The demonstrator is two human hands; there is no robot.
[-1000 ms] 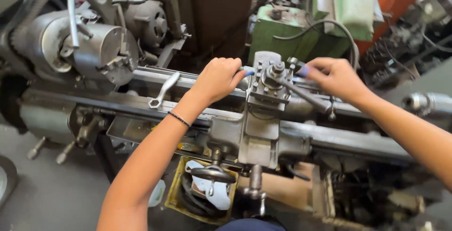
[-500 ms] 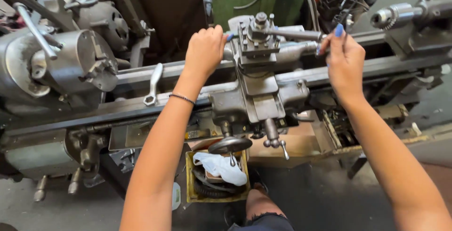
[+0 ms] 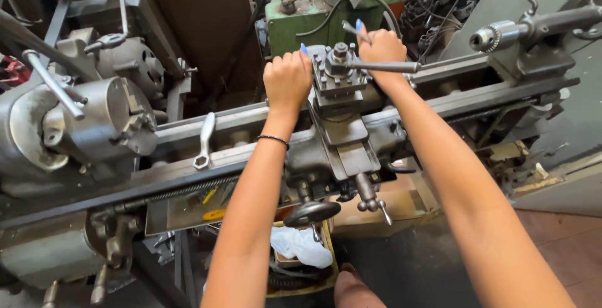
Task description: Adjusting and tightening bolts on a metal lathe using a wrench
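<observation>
Grey steel square tool post (image 3: 338, 73) atop lathe carriage: left hand (image 3: 287, 79) curled against its left side, bracing; right hand (image 3: 381, 47) closed around post's far side above its long steel clamping lever (image 3: 382, 66)

Grey lathe bed (image 3: 451, 102), wrench (image 3: 204, 140) lying on its ways
</observation>
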